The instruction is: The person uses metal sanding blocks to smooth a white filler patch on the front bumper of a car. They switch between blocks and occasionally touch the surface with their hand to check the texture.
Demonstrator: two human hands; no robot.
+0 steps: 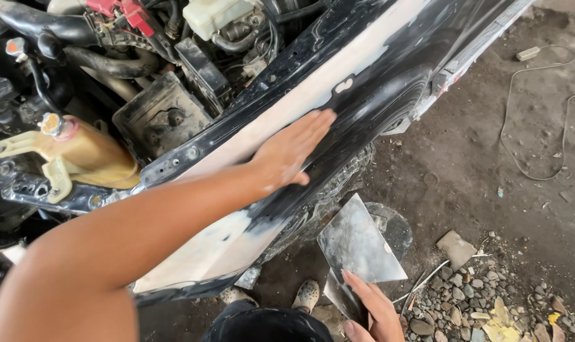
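Fender [376, 82] under left hand [292, 154]; right hand [373, 310] grips plates [357, 247].

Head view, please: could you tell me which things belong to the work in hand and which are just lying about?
In hand: left hand flat on the car fender; right hand holding metal spreader plates.
Lying about: cable, stones, yellow scraps.

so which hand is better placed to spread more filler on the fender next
The right hand, likely: it grips the flat metal spreader plates just below the fender. The left hand lies flat and empty on the pale filler patch, seemingly feeling the surface.
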